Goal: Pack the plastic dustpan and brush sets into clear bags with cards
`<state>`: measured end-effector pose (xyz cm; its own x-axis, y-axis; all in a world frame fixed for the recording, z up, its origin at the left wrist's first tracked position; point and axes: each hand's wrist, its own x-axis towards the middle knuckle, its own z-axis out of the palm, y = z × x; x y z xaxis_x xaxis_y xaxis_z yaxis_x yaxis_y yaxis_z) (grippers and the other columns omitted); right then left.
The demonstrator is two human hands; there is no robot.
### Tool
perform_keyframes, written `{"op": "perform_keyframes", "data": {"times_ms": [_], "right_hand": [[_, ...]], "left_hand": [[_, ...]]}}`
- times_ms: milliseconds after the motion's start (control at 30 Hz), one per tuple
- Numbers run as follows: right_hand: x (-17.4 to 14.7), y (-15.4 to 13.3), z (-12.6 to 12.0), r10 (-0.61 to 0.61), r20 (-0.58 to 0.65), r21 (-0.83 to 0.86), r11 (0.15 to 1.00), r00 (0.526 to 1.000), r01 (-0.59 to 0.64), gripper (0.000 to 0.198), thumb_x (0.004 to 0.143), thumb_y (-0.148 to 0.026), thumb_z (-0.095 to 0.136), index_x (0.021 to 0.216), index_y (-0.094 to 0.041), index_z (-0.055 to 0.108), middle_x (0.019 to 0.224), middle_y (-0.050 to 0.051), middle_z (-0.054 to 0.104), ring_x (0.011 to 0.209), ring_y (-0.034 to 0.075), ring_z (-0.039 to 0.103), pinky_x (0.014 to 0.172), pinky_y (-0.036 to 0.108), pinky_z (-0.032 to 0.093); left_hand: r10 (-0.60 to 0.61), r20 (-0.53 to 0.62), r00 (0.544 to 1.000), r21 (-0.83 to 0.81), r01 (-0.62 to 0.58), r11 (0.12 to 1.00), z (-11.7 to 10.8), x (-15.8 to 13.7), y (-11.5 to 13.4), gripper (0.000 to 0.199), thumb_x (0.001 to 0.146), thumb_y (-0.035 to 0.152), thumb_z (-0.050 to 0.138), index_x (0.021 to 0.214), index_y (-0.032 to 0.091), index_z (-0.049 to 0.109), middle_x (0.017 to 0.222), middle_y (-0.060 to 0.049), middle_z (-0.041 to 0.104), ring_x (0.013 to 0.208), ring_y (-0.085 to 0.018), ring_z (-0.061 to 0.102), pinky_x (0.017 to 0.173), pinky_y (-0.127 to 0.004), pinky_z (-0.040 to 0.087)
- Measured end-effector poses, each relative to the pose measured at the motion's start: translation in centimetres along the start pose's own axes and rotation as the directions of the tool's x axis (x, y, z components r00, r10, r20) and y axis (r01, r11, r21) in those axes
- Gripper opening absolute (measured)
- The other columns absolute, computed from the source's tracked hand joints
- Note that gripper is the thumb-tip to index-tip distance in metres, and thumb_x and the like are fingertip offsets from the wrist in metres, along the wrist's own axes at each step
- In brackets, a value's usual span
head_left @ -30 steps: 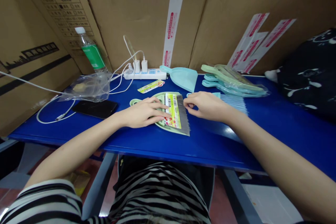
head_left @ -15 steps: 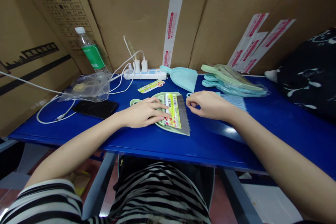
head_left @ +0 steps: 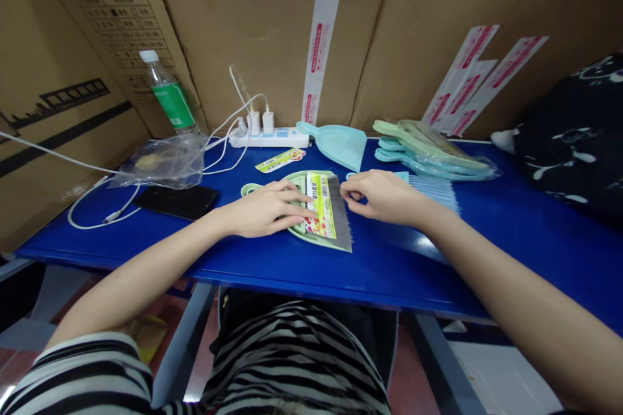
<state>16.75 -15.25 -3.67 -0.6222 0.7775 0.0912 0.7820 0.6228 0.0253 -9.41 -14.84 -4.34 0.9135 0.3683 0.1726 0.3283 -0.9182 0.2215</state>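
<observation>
A pale green dustpan (head_left: 316,244) lies on the blue table with a grey-bristled brush (head_left: 341,207) nested in it. A printed yellow-and-white label card (head_left: 321,204) rests over the brush. My left hand (head_left: 267,209) lies flat across the handle side, fingers spread, their tips on the card. Beside the bristle edge, my right hand (head_left: 372,194) is closed with its fingertips curled together; whatever they may pinch is hidden. Behind the right hand lies a light blue brush (head_left: 433,191), partly covered by it.
A light blue dustpan (head_left: 341,146) and another label card (head_left: 280,160) lie toward the back. Bagged dustpans (head_left: 433,149) are stacked at right. On the left are a phone (head_left: 178,201), a plastic bag (head_left: 165,162), a bottle (head_left: 172,104) and a power strip (head_left: 287,137) with cables.
My right hand has shifted slightly left, closer to the grey bristles. My left hand and the dustpan have stayed in place.
</observation>
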Motion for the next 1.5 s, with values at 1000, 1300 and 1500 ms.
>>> {"op": "perform_keyframes", "data": {"times_ms": [1000,1300,1500], "right_hand": [[-0.01,0.48,0.25,0.048,-0.033,0.013,0.999,0.998,-0.047,0.015,0.082,-0.016,0.046,0.074,-0.022,0.057,0.068,0.002,0.062,0.063,0.016,0.054,0.059,0.027,0.032],[0.06,0.65,0.64,0.012,-0.076,0.038,0.999,0.997,-0.009,0.015,0.082,-0.017,0.046,0.077,-0.021,0.059,0.067,0.002,0.063,0.063,0.016,0.055,0.059,0.027,0.033],[0.05,0.76,0.83,0.006,-0.092,0.052,0.999,0.996,-0.001,0.016,0.083,-0.017,0.046,0.078,-0.021,0.06,0.067,0.002,0.063,0.063,0.016,0.055,0.059,0.027,0.034]], "left_hand": [[0.035,0.003,0.999,0.059,-0.035,0.998,0.06,0.03,-0.06,0.036,0.103,0.029,0.04,0.127,0.022,0.067,0.134,-0.01,0.063,0.115,-0.026,0.052,0.102,-0.045,0.045],[0.034,-0.004,0.999,0.049,-0.034,0.998,0.09,-0.01,-0.14,0.036,0.103,0.029,0.041,0.127,0.022,0.067,0.133,-0.01,0.063,0.115,-0.026,0.052,0.101,-0.046,0.046],[0.018,0.001,1.0,0.033,-0.018,0.999,0.09,0.02,-0.14,0.035,0.103,0.03,0.042,0.127,0.025,0.067,0.133,-0.009,0.064,0.115,-0.026,0.052,0.102,-0.046,0.045]]}}
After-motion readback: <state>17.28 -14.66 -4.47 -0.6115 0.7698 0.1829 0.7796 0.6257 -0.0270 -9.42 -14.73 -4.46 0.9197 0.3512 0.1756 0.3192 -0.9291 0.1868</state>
